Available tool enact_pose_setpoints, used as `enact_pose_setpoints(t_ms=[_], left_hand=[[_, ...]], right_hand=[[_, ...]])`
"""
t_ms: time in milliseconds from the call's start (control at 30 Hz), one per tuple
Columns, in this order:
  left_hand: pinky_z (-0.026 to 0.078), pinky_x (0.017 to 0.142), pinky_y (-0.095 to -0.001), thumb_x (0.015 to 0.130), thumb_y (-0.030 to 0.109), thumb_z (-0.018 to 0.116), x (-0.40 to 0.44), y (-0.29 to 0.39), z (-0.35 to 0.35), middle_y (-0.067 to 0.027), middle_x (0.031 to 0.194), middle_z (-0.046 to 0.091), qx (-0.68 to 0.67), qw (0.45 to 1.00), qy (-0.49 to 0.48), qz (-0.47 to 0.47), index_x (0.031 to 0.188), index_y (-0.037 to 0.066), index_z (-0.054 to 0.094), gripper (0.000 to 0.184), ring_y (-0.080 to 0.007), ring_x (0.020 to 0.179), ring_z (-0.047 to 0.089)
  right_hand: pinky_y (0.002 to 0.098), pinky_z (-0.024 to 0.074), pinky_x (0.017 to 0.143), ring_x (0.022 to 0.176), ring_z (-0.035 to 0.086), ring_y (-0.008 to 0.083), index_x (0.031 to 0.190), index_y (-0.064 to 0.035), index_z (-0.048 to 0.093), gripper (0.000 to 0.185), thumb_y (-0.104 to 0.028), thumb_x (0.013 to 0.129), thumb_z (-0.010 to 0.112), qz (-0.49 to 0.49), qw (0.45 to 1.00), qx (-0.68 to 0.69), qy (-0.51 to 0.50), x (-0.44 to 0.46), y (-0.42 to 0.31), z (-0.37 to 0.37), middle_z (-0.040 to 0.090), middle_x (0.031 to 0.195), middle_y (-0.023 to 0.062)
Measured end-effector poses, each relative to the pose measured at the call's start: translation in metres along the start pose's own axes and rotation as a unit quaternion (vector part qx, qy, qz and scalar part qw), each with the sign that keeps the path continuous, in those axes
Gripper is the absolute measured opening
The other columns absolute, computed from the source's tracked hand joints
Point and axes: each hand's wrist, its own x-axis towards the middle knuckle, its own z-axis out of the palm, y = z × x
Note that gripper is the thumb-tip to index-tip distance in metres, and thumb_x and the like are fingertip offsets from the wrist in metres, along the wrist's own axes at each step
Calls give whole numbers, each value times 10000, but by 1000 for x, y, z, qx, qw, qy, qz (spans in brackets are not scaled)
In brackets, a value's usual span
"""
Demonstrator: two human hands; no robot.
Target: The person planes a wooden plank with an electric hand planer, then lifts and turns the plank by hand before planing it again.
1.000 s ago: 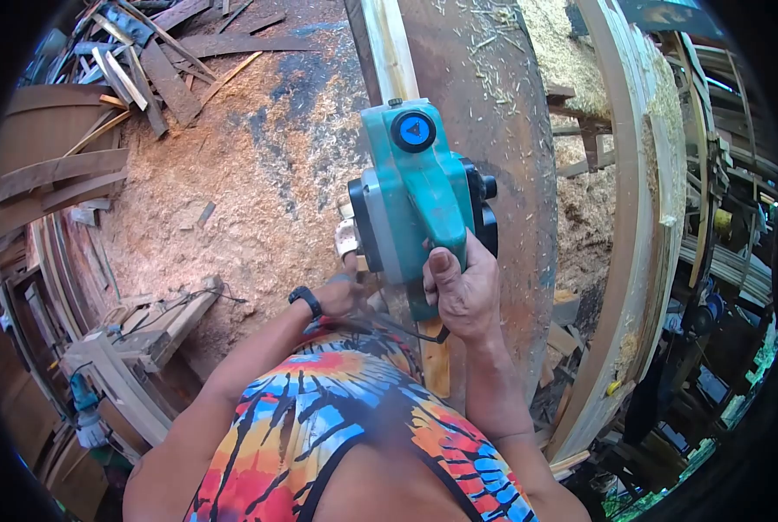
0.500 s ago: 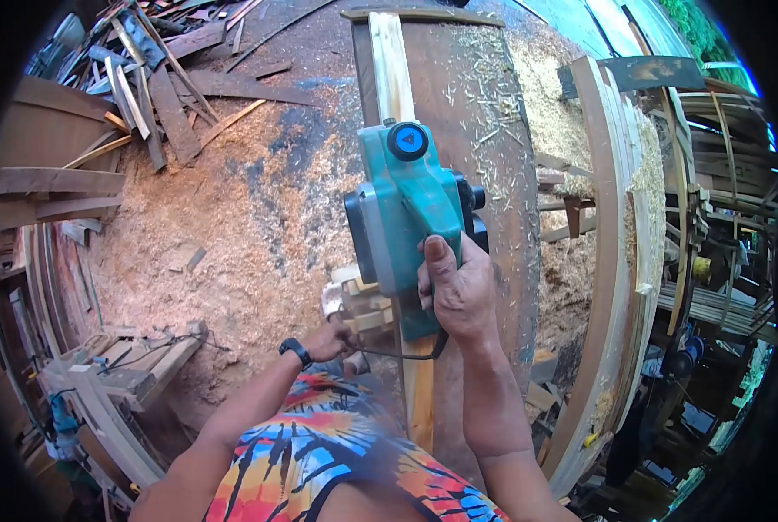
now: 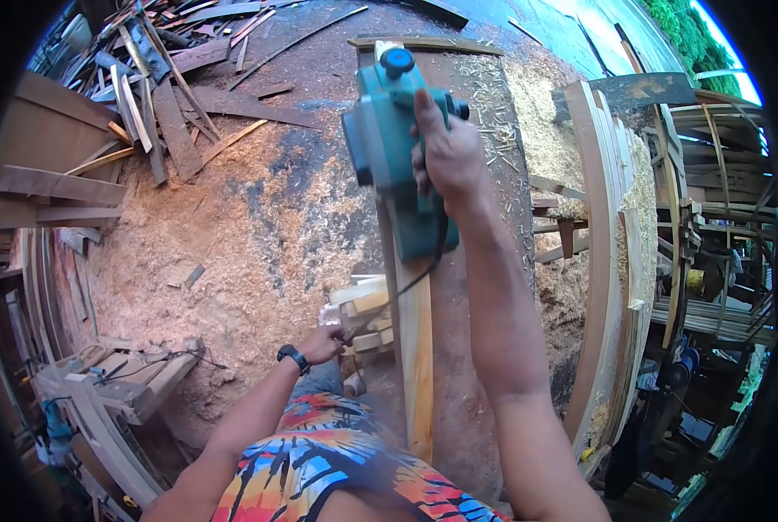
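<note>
My right hand (image 3: 448, 157) is wrapped round the handle of a teal power planer (image 3: 397, 165), its thumb on top. The planer rests over a long pale wood strip (image 3: 417, 365) lying lengthwise on a brown workbench (image 3: 467, 391). Its black cord (image 3: 419, 277) hangs from the rear and runs toward my left hand (image 3: 322, 344), which is low at the left of the bench with its fingers curled. The cord seems to pass at those fingers, beside small stacked wood blocks (image 3: 367, 300). Whether the fingers grip it is too small to tell.
Sawdust (image 3: 223, 278) covers the ground at the left. Scrap boards (image 3: 171, 122) are piled at the upper left. Long curved planks (image 3: 602, 287) stand along the right side. A low wooden stand (image 3: 158, 378) is at the lower left.
The planer and my right hand have moved forward along the strip, away from my body, uncovering more of the strip behind. My right arm is stretched out further. My left hand has stayed low.
</note>
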Motion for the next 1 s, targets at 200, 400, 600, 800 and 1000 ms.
enact_pose_setpoints(t_ms=[200,400,600,800,1000], left_hand=[[554,806,-307,832,-15,627,-5,35,-1,-95,1005,712,-211,975,61,18,1113,-2,677,285,-176,918,695],[552,724,-276,849,-29,563,-21,-1,13,-62,961,709,-155,977,148,21,1093,14,685,277,-155,871,694],[553,806,-426,799,198,662,-69,-79,24,-191,1017,737,198,978,64,-14,1031,20,712,297,-328,908,710],[551,844,-472,771,190,602,-94,-92,54,-234,1011,726,439,892,-59,-91,1038,54,727,325,-402,941,697],[550,824,-480,807,276,609,-91,-116,114,-226,1012,725,472,878,-68,-38,1041,73,742,337,-399,924,698]], right_hand=[[305,449,419,468,552,131,815,-39,590,581,-603,882,710,-81,997,4,2,121,-25,7,564,627,45],[304,432,421,478,557,135,803,-38,620,422,-413,872,800,-156,988,-3,9,119,-22,0,576,638,42],[258,393,407,446,497,82,904,-52,618,239,-259,936,732,-109,993,47,-1,-95,25,-23,542,627,-14],[242,421,435,480,523,77,1047,7,597,267,-207,942,719,-2,999,31,45,-324,92,-55,565,643,-1],[240,446,476,519,547,83,1100,29,611,449,-360,926,752,66,993,21,91,-501,129,-78,582,688,9]])
